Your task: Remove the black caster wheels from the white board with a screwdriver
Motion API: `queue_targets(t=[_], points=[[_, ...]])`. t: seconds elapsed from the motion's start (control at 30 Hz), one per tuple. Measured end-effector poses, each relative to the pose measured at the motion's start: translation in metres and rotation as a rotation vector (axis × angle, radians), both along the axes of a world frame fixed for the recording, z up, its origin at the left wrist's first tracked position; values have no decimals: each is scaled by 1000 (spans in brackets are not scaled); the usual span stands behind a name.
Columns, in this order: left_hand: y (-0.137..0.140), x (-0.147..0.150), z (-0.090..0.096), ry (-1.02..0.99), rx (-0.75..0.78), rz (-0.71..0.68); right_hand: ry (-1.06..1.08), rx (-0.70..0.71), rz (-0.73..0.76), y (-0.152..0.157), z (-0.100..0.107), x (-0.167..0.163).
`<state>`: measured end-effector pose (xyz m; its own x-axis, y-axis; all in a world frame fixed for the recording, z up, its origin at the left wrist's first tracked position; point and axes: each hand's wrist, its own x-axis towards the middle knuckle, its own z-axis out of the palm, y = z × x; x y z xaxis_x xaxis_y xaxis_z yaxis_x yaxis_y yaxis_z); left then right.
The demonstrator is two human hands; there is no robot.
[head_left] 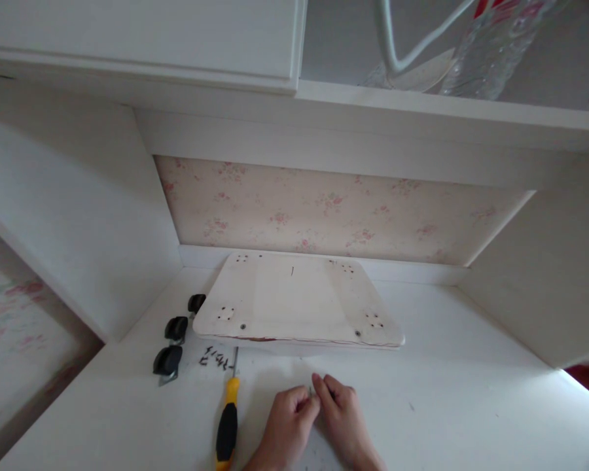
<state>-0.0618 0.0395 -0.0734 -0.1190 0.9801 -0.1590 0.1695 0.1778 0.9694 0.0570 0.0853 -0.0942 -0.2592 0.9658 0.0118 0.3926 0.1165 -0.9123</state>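
My left hand (290,418) and my right hand (342,412) meet low in the view, just above the white desktop. The fingers of both are closed in a pinch. A tiny greenish-grey bit shows between them, too small to name. Beyond them a white board (294,294) with rounded corners lies flat, with groups of small holes near its corners. To the left rests a yellow and black screwdriver (226,422), its shaft pointing away from me. Several small dark screws (214,358) lie loose beside its tip.
Three black caster wheels (167,361) stand in a row left of the board. White side panels (78,216) flank the desk, and a shelf (422,111) overhangs it. On the shelf are a clear plastic bottle (491,59) and a white curved wire or tube (397,62).
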Motion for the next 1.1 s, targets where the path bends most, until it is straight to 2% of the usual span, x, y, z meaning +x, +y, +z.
queue_targets(t=[0.47, 0.7, 1.1], points=[[2, -1, -1, 23, 3, -10, -18, -27, 12, 0, -2, 0], [3, -1, -1, 3, 1, -4, -80, 9, 27, 1, -9, 0], [0, 0, -3, 0, -9, -2, -77, 2, 25, -1, 3, 0]])
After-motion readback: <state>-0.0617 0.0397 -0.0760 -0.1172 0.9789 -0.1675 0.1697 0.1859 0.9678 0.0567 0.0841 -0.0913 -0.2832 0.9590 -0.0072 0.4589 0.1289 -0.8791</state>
